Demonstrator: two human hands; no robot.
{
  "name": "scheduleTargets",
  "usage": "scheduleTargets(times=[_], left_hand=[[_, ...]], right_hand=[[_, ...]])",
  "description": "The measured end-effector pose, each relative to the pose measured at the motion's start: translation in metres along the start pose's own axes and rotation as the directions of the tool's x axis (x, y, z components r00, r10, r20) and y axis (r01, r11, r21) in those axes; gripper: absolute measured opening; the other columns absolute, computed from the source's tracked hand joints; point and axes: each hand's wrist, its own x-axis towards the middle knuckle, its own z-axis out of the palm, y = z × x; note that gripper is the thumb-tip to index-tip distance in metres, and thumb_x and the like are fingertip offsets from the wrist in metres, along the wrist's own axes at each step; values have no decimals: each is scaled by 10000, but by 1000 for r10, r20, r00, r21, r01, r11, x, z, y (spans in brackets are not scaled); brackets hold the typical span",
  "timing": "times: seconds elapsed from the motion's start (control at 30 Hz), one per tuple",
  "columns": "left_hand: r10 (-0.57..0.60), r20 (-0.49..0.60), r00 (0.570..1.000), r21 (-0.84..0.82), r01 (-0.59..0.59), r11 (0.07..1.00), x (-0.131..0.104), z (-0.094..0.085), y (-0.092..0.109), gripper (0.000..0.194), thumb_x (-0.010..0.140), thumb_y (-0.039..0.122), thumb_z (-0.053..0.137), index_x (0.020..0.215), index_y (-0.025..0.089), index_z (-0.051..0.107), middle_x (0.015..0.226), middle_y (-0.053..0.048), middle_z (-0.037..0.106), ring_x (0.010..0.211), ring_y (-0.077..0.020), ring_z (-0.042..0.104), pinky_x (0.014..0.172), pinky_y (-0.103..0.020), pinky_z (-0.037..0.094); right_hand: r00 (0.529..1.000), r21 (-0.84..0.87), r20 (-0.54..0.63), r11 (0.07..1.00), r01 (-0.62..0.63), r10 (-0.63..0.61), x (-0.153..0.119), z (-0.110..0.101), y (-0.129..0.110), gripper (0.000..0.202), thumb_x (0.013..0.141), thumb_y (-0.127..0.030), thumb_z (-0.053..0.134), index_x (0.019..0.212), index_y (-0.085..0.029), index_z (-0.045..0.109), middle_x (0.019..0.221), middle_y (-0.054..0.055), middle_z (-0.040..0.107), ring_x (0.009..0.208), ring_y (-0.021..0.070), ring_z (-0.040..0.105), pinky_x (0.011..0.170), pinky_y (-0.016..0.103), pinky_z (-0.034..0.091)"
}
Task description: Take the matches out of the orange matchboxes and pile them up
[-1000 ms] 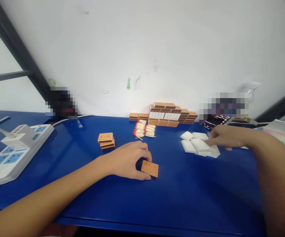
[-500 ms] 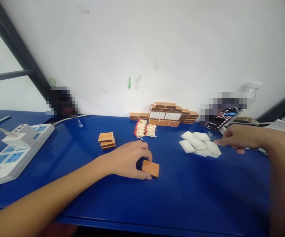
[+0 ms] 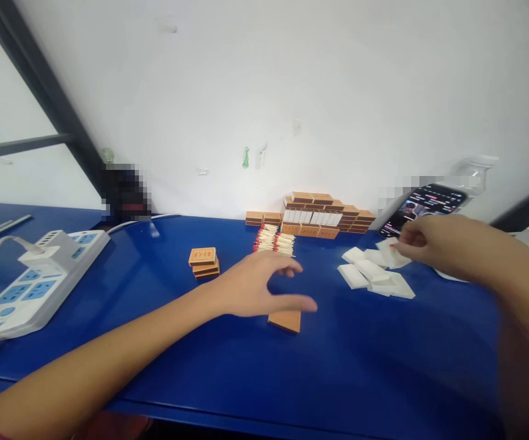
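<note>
My left hand (image 3: 255, 284) hovers over the table with thumb and fingers apart, holding nothing. Partly hidden under its thumb, an orange-brown matchbox (image 3: 285, 322) lies flat on the blue tabletop. At the right, my right hand (image 3: 434, 241) pinches a white matchbox tray (image 3: 397, 261), lifted at the far edge of a loose pile of several white trays (image 3: 377, 272). Beyond my left hand lie two heaps of red-tipped matches (image 3: 284, 244). Left of that hand stands a small stack of matchboxes (image 3: 203, 256).
Against the wall stands a stepped stack of matchboxes (image 3: 310, 231) with white trays among them. A lit phone (image 3: 423, 208) leans at the back right, behind my right hand. A white power strip (image 3: 49, 293) with a plugged cable lies on the left.
My left hand has let go of the matchbox and opened above it. My right hand has moved from the pile's near right side to its far side and lifted a white tray.
</note>
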Motion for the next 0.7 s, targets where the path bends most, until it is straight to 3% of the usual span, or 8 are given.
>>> scheduleTargets(times=[0.1, 0.2, 0.3, 0.37, 0.43, 0.53, 0.63, 0.7], left_hand=[[-79, -183, 980, -37, 74, 997, 25, 6, 3, 643, 912, 677, 663, 1341, 199, 643, 1125, -94, 761, 995, -242, 699, 851, -373, 535], [-128, -170, 977, -101, 112, 989, 48, 11, -3, 590, 926, 636, 661, 1286, 169, 673, 1027, -86, 777, 899, -217, 705, 791, -351, 542], [-63, -76, 995, -153, 51, 987, 56, 13, -13, 421, 975, 558, 626, 957, 158, 758, 900, -77, 779, 797, -185, 693, 712, -312, 518], [-80, -56, 995, -264, 62, 962, 56, 12, -19, 403, 1000, 519, 602, 970, 151, 765, 886, -79, 791, 758, -169, 699, 679, -293, 513], [-121, -54, 991, -372, 93, 924, 54, 10, -26, 387, 1000, 494, 615, 1048, 142, 769, 917, -94, 803, 792, -176, 727, 690, -288, 531], [-144, -76, 987, -436, 96, 895, 54, 7, -36, 334, 986, 438, 652, 1058, 135, 772, 963, -113, 809, 871, -197, 756, 738, -295, 561], [-151, -121, 981, -448, 81, 890, 57, 4, -46, 275, 979, 389, 673, 1073, 143, 753, 993, -108, 809, 879, -195, 767, 761, -298, 574], [-168, -177, 970, -392, 87, 916, 58, 1, -51, 276, 983, 386, 675, 1123, 154, 727, 979, -94, 809, 861, -198, 767, 768, -313, 578]], right_hand=[[987, -134, 102, 981, 139, -126, -18, -5, -62, 224, 848, -366, 678, 664, -251, 622, 680, 42, 678, 580, 210, 554, 545, 332, 312], [945, -109, 7, 940, 324, -326, -32, -2, -110, 236, 881, -345, 640, 682, -239, 574, 719, 37, 668, 576, 186, 532, 535, 310, 263], [869, -55, -114, 877, 478, -481, -35, 7, -125, 208, 912, -285, 579, 711, -230, 573, 758, 42, 677, 602, 183, 550, 537, 307, 263], [847, 26, -179, 858, 513, -500, -31, 12, -123, 178, 932, -294, 570, 775, -225, 615, 802, 51, 699, 646, 190, 583, 553, 305, 313], [860, 188, -167, 840, 509, -483, -26, 16, -118, 199, 965, -346, 570, 848, -220, 669, 843, 56, 727, 706, 199, 625, 598, 304, 388], [899, 482, -21, 783, 392, -437, -17, 21, -113, 316, 985, -485, 580, 909, -223, 739, 853, 50, 756, 736, 202, 658, 646, 307, 456], [921, 663, 92, 714, 227, -379, -9, 28, -113, 416, 939, -598, 628, 922, -206, 768, 762, 43, 733, 657, 190, 633, 605, 303, 451], [934, 717, 104, 677, 168, -342, -4, 35, -116, 466, 910, -639, 649, 924, -190, 771, 691, 36, 698, 604, 180, 597, 561, 297, 422]])
